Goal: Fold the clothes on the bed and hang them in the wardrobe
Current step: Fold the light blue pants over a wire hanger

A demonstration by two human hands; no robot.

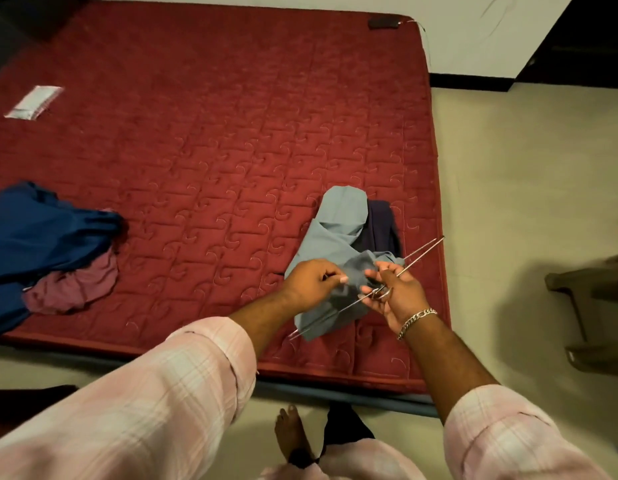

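Observation:
A grey-blue garment (338,230) lies near the front right corner of the red mattress (214,133), partly draped over a thin metal wire hanger (421,252). My right hand (395,294) grips the hanger near its hook. My left hand (312,284) pinches the grey-blue cloth just left of it. A dark purple garment (382,223) lies under and beside the grey-blue one. A pile of blue cloth (40,237) and pink cloth (75,285) sits at the mattress's left front edge.
A white folded packet (33,102) lies at the far left of the mattress and a dark small object (383,22) at its far right corner. A brown plastic chair (595,306) stands on the pale floor at the right. My bare foot (292,434) is below.

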